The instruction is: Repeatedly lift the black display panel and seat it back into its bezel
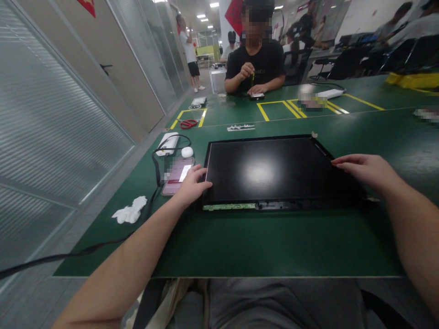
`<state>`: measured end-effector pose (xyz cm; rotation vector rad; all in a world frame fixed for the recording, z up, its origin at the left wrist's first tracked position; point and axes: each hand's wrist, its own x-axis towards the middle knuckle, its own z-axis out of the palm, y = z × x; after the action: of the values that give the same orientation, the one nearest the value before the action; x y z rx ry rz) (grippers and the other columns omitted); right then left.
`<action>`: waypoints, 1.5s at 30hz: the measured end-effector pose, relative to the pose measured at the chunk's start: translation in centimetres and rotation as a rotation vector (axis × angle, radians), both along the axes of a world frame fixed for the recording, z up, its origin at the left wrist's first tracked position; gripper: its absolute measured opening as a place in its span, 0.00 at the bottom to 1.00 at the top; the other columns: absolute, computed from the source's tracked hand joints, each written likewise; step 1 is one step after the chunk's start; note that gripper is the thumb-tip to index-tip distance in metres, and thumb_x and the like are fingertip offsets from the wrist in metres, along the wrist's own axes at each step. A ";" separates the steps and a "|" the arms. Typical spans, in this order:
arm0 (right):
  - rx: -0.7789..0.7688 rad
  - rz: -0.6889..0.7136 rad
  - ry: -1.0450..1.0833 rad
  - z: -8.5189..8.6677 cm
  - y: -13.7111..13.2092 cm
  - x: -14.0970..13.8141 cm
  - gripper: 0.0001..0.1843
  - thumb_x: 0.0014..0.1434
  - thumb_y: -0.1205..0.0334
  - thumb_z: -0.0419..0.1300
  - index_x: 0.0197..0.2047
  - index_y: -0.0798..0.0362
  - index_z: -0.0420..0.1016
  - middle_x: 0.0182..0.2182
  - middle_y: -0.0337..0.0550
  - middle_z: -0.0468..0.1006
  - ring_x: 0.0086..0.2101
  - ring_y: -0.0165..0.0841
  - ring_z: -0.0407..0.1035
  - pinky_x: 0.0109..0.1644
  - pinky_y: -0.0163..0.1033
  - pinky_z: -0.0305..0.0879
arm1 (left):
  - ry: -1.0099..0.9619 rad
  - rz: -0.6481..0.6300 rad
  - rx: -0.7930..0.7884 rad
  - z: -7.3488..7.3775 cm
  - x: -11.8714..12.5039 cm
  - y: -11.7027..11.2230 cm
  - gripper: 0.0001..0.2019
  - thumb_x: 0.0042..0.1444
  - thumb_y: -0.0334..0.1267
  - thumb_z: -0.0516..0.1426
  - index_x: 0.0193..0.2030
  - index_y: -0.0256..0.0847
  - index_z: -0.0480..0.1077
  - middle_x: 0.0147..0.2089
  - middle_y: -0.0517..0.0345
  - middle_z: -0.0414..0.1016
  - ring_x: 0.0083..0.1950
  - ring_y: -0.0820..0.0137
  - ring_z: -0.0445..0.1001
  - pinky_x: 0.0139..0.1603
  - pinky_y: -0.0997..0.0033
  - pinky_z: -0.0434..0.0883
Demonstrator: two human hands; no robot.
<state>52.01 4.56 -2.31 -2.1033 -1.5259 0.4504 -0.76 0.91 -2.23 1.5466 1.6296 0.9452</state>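
A black LCD screen panel lies flat on the green table, a bright reflection in its middle. Along its near edge runs a narrow green circuit board. My left hand holds the panel's left edge, thumb on the near side and fingers farther up. At the opposite edge, my right hand has its fingertips closed on the frame; the thumb is partly hidden. Small pale tabs stick out at the far right corner.
Left of the panel are a phone, a white earbud case, a white power bank with a black cable, and crumpled tissue. Red scissors and thin white strips lie farther back. A person works across the table.
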 end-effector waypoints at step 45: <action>-0.038 -0.051 -0.042 1.4 -1.0 -1.9 0.17 0.48 0.51 0.61 0.39 0.45 0.85 0.39 0.43 0.84 0.40 0.40 0.74 0.43 0.44 0.66 | 0.327 -0.657 0.227 5.0 -0.4 -2.4 0.20 0.49 0.34 0.68 0.50 0.52 0.82 0.58 0.50 0.79 0.57 0.53 0.77 0.63 0.53 0.70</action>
<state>50.08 3.58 -0.91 -2.1884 -1.4942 0.4218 -1.12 -1.50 2.77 2.2893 1.0931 0.5427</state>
